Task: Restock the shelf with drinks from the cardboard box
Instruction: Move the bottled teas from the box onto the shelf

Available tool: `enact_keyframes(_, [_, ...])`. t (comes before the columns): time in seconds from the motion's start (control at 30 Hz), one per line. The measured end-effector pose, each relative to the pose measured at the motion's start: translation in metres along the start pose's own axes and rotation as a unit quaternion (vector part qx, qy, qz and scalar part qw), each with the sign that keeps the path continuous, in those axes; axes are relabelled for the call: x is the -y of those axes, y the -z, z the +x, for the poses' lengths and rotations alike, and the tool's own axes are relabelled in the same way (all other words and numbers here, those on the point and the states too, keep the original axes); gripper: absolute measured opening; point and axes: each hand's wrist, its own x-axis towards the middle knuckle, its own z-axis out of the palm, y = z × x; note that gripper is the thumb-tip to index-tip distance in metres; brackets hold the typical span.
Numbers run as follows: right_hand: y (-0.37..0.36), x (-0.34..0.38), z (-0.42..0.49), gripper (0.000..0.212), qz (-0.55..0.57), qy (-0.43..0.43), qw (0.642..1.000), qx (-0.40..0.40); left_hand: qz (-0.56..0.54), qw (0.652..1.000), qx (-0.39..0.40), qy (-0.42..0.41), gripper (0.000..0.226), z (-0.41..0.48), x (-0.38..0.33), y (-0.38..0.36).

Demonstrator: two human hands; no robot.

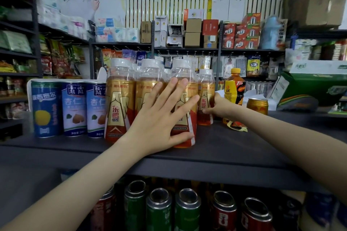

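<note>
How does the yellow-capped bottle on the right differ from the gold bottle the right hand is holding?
The yellow-capped bottle has a yellow cap and a yellow, black and red label; the gold bottle has a white cap and a gold and red label. The yellow-capped bottle stands alone and untouched farther back; the gold bottle sits beside the pack, gripped by the right hand. Both stand upright on the shelf.

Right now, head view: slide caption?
Left hand flat against front bottle; right hand holds smaller bottle on shelf.

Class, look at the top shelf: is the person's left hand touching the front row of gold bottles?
Touching. The head view shows the left hand pressed flat, fingers spread, against the gold bottles.
</note>
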Motion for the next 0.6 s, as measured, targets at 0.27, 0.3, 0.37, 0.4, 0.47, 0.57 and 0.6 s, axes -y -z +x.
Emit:
enact_keyframes(0.27, [0.006, 0.009, -0.065, 0.08, -0.081, 0.005, 0.994, -0.075, -0.073, 0.997, 0.007, 0.019, 0.066, 0.001, -0.006, 0.005])
enact_keyframes(0.3, [0.007, 0.01, -0.08, 0.076, -0.108, 0.016, 0.99, -0.088, -0.085, 0.996, 0.012, 0.022, 0.064, 0.002, -0.008, 0.005])
enact_keyframes(0.37, [0.007, 0.012, -0.111, 0.067, -0.157, 0.047, 0.979, -0.121, -0.11, 0.993, 0.019, 0.028, 0.062, 0.002, -0.011, 0.008])
enact_keyframes(0.4, [0.005, 0.012, -0.128, 0.062, -0.177, 0.064, 0.972, -0.138, -0.122, 0.992, 0.019, 0.032, 0.061, 0.002, -0.014, 0.009])
enact_keyframes(0.47, [0.002, 0.011, -0.157, 0.052, -0.198, 0.102, 0.959, -0.176, -0.141, 0.989, 0.019, 0.04, 0.059, -0.002, -0.02, 0.013])
enact_keyframes(0.57, [-0.01, 0.008, -0.199, 0.04, -0.203, 0.148, 0.943, -0.218, -0.195, 0.978, 0.009, 0.071, 0.052, -0.019, -0.037, 0.026])
enact_keyframes(0.6, [-0.017, 0.009, -0.214, 0.038, -0.203, 0.165, 0.94, -0.221, -0.225, 0.971, 0.004, 0.087, 0.049, -0.028, -0.044, 0.034])
